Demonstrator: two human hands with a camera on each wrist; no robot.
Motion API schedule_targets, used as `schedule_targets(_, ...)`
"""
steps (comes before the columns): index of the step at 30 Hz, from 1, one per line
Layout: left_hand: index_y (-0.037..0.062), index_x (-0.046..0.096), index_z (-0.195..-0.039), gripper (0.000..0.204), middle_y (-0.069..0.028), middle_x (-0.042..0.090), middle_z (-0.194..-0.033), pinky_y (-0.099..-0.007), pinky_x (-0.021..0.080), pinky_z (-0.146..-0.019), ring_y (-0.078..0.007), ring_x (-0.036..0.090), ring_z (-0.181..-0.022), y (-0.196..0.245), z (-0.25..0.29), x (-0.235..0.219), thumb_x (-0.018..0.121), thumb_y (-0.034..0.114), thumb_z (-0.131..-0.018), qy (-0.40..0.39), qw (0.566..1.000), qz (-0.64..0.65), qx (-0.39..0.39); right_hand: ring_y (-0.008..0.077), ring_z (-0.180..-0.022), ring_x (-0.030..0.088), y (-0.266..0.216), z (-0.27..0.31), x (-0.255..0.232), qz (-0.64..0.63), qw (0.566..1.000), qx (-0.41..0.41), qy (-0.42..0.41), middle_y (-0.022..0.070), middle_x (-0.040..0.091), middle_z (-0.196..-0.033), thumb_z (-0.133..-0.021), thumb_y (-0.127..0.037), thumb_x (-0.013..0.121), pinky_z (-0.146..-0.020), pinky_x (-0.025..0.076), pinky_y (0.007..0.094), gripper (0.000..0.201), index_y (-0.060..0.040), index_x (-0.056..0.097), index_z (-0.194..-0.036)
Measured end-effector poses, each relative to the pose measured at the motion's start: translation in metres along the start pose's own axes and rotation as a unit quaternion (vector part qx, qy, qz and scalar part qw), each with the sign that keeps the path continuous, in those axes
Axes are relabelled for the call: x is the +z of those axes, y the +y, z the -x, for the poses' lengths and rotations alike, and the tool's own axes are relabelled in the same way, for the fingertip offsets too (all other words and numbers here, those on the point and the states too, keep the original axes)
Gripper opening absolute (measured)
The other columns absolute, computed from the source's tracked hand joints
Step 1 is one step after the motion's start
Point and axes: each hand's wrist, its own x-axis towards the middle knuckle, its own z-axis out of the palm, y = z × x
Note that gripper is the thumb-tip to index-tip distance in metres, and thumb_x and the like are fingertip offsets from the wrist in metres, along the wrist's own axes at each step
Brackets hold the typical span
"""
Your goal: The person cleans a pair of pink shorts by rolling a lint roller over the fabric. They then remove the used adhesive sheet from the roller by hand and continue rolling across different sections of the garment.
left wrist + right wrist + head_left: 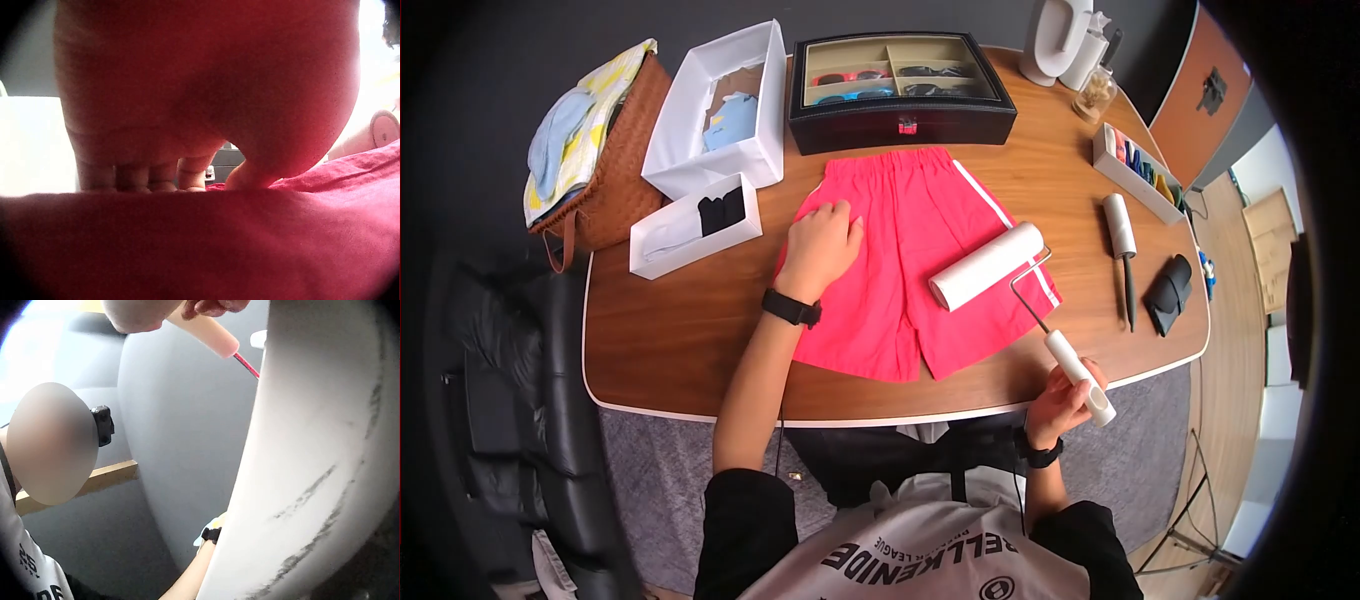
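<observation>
Pink shorts [870, 260] with a white side stripe lie flat on the wooden table. On their left leg near the waistband rests my left hand [822, 245], fingertips down on the cloth; the left wrist view shows the palm [206, 81] arched over the fabric [206, 244]. My right hand [1062, 402] grips the white handle [1080, 376] of a lint roller, also seen in the right wrist view as a handle [215, 337] under the fingers [212, 307]. The white roller head [988, 266] lies across the shorts' right leg.
A black glasses case [900, 128] stands behind the shorts. White boxes [750, 165] and a brown basket [615, 190] are at the left. To the right are a smaller roller [1119, 226], a black pouch [1169, 294] and a long white box [1140, 185].
</observation>
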Motion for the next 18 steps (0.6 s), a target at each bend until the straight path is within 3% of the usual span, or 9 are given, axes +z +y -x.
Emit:
schedule_targets(4,-0.0001,0.056,-0.090,0.027,-0.0213,0.065,-0.086,-0.0542,0.052,-0.072,-0.0427,0.065,-0.083,0.001,0.000,0.000,0.057,0.026,-0.097,0.006,1.000,0.001,0.005,0.0095,-0.067,0.049,0.001,0.000,-0.001,0.004,1.000,-0.006,0.005,0.0078,0.058,-0.091,-0.103,-0.026,0.054,-0.058,0.040,0.0232,0.031,0.0006,0.055,-0.119)
schedule_targets(7,0.0000,0.056,-0.090,0.027,-0.0211,0.065,-0.086,-0.0540,0.051,-0.071,-0.0433,0.064,-0.082,0.000,0.000,0.000,0.057,0.026,-0.097,0.019,1.000,0.007,0.018,0.0087,-0.067,0.051,-0.006,-0.006,0.005,0.121,0.974,0.143,-0.128,0.0039,0.058,-0.084,-0.101,-0.014,0.059,-0.060,0.041,0.0221,0.038,0.0024,0.049,-0.134)
schedule_targets(11,0.0007,0.056,-0.090,0.025,-0.0218,0.064,-0.087,-0.0542,0.051,-0.070,-0.0437,0.064,-0.081,0.000,-0.001,-0.002,0.058,0.025,-0.097,0.013,0.999,0.022,0.020,0.0077,-0.065,0.054,-0.006,-0.014,0.014,0.157,0.961,0.132,-0.187,0.0037,0.061,-0.086,-0.097,-0.010,0.066,-0.057,0.042,0.0208,0.042,0.0024,0.049,-0.133)
schedule_targets(12,0.0009,0.056,-0.090,0.025,-0.0217,0.064,-0.087,-0.0541,0.051,-0.070,-0.0438,0.064,-0.081,0.001,-0.001,-0.002,0.058,0.025,-0.097,0.008,1.000,0.012,0.015,0.0075,-0.065,0.055,-0.015,-0.014,0.017,0.131,0.959,0.168,-0.189,0.0036,0.061,-0.087,-0.096,-0.010,0.067,-0.056,0.042,0.0202,0.042,0.0021,0.049,-0.133)
schedule_targets(18,0.0014,0.053,-0.087,0.026,-0.0203,0.062,-0.083,-0.0536,0.050,-0.069,-0.0435,0.063,-0.079,0.001,0.000,-0.003,0.056,0.025,-0.098,-0.006,1.000,-0.005,0.013,0.0087,-0.067,0.054,-0.019,-0.012,0.022,0.103,0.971,0.149,-0.159,0.0051,0.061,-0.088,-0.100,-0.005,0.059,-0.060,0.043,0.0219,0.030,0.0022,0.053,-0.128)
